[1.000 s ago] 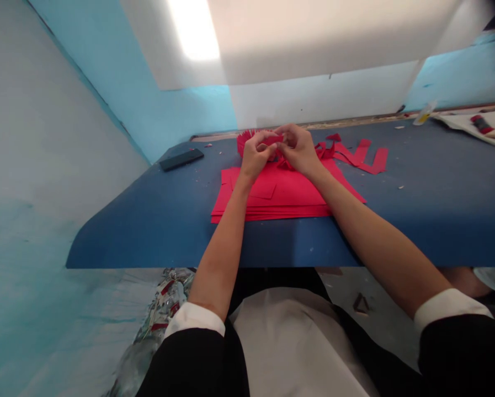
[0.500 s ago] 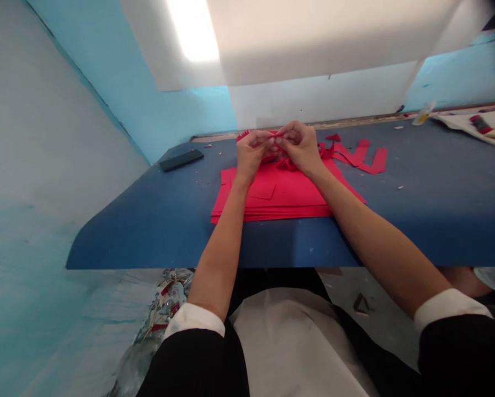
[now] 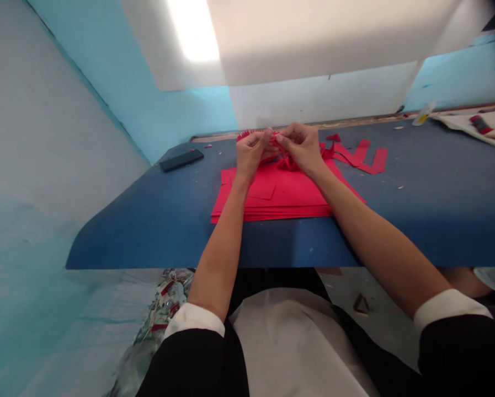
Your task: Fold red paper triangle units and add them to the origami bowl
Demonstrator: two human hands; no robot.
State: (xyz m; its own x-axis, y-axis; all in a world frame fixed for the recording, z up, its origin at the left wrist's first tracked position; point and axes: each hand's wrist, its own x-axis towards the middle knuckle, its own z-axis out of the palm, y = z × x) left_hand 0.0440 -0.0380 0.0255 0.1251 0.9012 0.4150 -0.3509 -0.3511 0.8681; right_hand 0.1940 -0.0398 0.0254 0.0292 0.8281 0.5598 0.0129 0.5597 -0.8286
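Pinching small red paper piece [image 3: 274,137] with fingers of left hand [image 3: 248,156] and right hand [image 3: 305,149], upper centre. Below, stacked flat on blue worktop [image 3: 148,220]: smooth red sheets [image 3: 299,190]. Centre right: narrow strips [image 3: 379,160].

Two hands [image 3: 248,156] [image 3: 304,146], one paper stack [image 3: 297,190], one bottle [image 3: 424,114]

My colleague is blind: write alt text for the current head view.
A person's left hand and right hand handle a red paper piece near the far edge of a red paper stack on a blue table. Red strips lie to the right, a dark flat object to the left.
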